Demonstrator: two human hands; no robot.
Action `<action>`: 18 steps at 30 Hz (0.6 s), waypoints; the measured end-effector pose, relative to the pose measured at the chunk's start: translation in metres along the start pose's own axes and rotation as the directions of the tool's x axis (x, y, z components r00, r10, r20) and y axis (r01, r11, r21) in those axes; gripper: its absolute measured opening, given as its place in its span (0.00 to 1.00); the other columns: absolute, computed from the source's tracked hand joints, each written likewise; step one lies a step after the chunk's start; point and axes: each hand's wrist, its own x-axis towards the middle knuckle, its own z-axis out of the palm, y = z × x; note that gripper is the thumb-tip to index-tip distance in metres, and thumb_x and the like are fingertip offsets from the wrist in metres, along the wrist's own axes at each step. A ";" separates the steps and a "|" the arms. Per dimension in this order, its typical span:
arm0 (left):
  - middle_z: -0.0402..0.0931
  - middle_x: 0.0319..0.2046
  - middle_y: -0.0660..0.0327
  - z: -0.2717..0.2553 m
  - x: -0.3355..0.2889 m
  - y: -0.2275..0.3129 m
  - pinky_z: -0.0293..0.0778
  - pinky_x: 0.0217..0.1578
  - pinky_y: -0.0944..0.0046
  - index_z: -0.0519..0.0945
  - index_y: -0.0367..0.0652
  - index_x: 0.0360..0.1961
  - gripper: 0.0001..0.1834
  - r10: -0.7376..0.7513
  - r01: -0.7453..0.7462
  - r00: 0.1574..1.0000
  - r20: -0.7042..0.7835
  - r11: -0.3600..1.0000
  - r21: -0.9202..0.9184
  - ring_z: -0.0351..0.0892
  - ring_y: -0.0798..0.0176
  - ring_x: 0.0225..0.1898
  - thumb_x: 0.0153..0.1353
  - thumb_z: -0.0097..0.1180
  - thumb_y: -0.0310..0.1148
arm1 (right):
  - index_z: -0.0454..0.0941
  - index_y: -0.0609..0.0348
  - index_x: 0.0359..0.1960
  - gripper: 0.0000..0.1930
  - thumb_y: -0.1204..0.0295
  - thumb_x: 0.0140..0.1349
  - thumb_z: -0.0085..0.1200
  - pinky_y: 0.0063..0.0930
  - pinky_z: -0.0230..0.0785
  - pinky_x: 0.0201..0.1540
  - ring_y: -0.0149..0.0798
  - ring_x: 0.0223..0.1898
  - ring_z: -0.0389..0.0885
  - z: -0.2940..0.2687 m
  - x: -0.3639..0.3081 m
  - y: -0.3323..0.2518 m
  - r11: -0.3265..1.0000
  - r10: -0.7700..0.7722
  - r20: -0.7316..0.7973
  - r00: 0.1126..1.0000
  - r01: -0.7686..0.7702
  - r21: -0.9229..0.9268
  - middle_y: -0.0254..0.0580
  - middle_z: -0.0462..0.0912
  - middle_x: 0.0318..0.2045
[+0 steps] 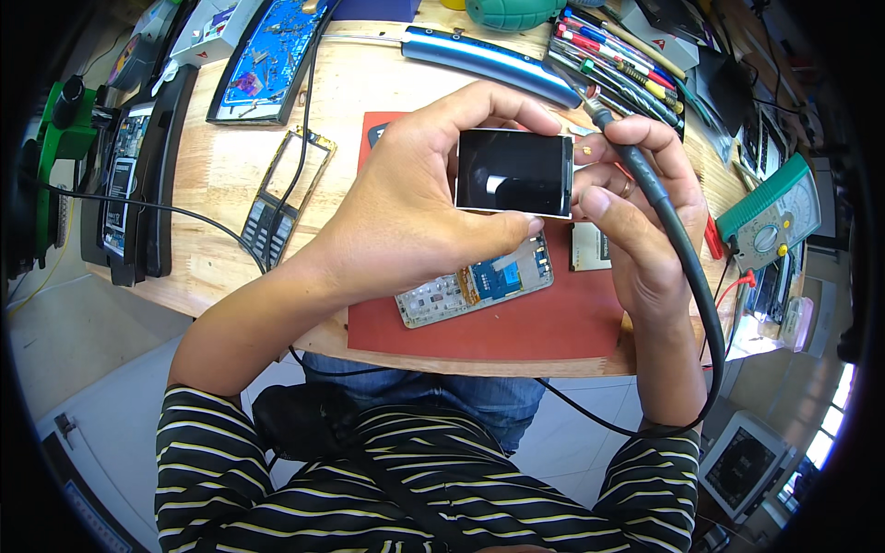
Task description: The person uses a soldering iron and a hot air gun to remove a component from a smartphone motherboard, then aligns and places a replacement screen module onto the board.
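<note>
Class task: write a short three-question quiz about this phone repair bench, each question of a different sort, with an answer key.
1. True or false: the left hand holds the small display panel by its edges.
2. What lies on the red mat below the hands? A) opened phone board B) scissors C) a cup
3. Fill in: the right hand holds a black ____-corded tool.

Key: 1 true; 2 A, the opened phone board; 3 black.
</note>
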 end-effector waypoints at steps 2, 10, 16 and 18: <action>0.76 0.56 0.57 0.000 0.000 0.000 0.75 0.63 0.63 0.73 0.33 0.62 0.34 0.010 -0.010 1.000 0.018 1.000 0.011 0.77 0.65 0.59 0.53 0.73 0.17 | 0.69 0.65 0.60 0.27 0.82 0.59 0.62 0.30 0.80 0.50 0.37 0.46 0.85 0.000 0.000 -0.001 1.000 0.020 -0.006 1.000 -0.020 0.009 0.48 0.79 0.50; 0.76 0.58 0.55 -0.001 -0.001 -0.002 0.75 0.64 0.63 0.73 0.32 0.63 0.35 0.029 -0.030 0.999 0.017 0.999 0.044 0.77 0.65 0.60 0.54 0.73 0.18 | 0.70 0.65 0.61 0.25 0.84 0.62 0.59 0.28 0.80 0.49 0.36 0.45 0.85 -0.002 0.000 0.000 0.984 0.036 0.024 0.999 -0.040 0.175 0.48 0.80 0.48; 0.76 0.58 0.56 -0.004 -0.002 -0.004 0.74 0.64 0.62 0.74 0.32 0.63 0.34 0.132 -0.136 0.991 0.036 0.962 0.235 0.76 0.64 0.61 0.54 0.72 0.18 | 0.70 0.65 0.60 0.24 0.84 0.62 0.60 0.29 0.81 0.49 0.36 0.45 0.85 -0.004 0.001 0.002 0.989 0.020 0.044 0.999 -0.027 0.148 0.48 0.80 0.48; 0.76 0.58 0.56 -0.005 -0.002 -0.005 0.74 0.64 0.62 0.74 0.32 0.63 0.33 0.148 -0.157 0.988 0.052 0.949 0.274 0.76 0.64 0.61 0.54 0.72 0.18 | 0.70 0.65 0.61 0.24 0.84 0.62 0.60 0.29 0.81 0.49 0.36 0.45 0.85 -0.004 0.002 0.001 0.988 0.001 0.066 0.998 -0.011 0.153 0.48 0.80 0.48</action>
